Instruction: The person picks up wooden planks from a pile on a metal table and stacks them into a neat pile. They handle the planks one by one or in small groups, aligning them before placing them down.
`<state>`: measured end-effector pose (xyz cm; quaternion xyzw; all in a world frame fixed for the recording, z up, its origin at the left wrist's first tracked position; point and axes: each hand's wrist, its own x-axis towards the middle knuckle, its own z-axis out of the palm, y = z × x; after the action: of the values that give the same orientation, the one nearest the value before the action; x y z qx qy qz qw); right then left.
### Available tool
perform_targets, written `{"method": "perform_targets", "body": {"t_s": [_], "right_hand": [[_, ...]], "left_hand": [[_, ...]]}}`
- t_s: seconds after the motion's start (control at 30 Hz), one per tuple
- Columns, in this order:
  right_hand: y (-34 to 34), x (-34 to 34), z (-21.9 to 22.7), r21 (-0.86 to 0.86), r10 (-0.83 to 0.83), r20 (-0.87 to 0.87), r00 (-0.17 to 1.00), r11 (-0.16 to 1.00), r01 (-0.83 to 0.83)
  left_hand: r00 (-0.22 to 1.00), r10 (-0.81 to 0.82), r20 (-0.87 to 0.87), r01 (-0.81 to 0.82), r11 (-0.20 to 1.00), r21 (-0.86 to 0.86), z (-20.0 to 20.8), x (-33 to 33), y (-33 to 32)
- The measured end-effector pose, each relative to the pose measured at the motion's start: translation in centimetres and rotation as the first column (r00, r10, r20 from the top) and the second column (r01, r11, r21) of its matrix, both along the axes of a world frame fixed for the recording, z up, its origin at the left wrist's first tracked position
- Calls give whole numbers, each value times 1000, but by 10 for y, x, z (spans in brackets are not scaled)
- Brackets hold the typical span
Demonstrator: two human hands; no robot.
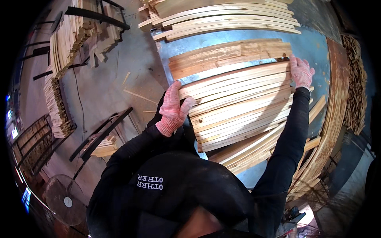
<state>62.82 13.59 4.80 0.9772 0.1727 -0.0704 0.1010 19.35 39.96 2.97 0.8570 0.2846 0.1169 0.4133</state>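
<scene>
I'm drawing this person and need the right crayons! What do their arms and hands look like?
The left hand and right hand wear matching gloves, speckled pink and whitish, that look knitted. They cover all the fingers. Both arms have long black sleeves: the left sleeve and the right sleeve. No markings show on the sleeves.

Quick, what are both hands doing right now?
Left hand: open, thumb spread, at the left ends of the wooden strips.
Right hand: open, at their right ends; whether it presses on them cannot be told.
</scene>
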Motion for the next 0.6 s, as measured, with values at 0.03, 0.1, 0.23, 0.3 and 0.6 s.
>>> {"method": "perform_targets", "body": {"t_s": [0.03,0.1,0.23,0.3,0.6], "right_hand": [[-2,-1,-4,36,36,113,993,999,-40],[-4,3,-2,426,-68,25,997,903,51],[11,8,25,643,-63,220,974,760,-96],[32,2,65,398,-13,416,909,901,-169],[-2,-46,106,991,-381,-4,925,123,55]], "left_hand": [[1000,9,0,-9,989,-149,0,-2,2],[998,61,28,-48,939,-340,8,-5,6],[987,-158,44,160,986,-47,41,2,41],[911,-411,-24,406,888,217,56,18,65],[846,-533,27,339,575,745,107,146,163]]}}
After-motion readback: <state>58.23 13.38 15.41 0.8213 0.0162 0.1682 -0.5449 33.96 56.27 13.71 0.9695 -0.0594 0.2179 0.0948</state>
